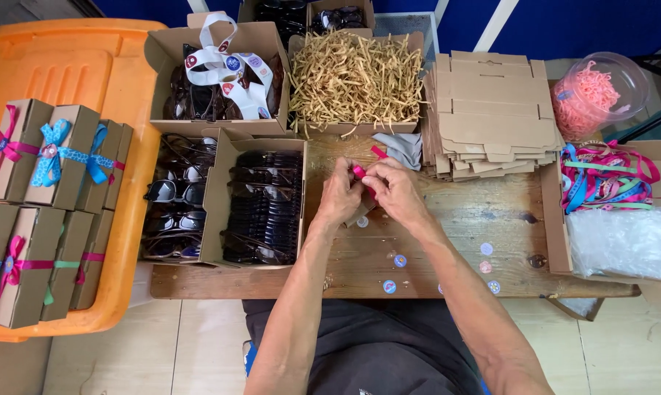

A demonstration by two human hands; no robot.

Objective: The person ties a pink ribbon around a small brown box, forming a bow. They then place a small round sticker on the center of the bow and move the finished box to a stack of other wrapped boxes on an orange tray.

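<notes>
left hand [340, 196]: I pinch the pink ribbon [359, 171]; hold tight
right hand [393, 186]: pinches it too; pull slow, even
tabletop [477, 212]: stay low over it

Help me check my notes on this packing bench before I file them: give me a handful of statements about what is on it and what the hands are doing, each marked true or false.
1. Both hands, left hand and right hand, meet on a pink ribbon over the wooden table. True.
2. The box of shredded paper stands at the near edge of the table. False: it stands at the far side, beyond the hands.
3. Ribbon-tied boxes lie in an orange tray on the person's left. True.
4. The stack of flat cardboard lies left of the sunglasses. False: it lies to the right of the shredded paper; the sunglasses are on the left.
5. Round stickers lie on the table. True.
</notes>
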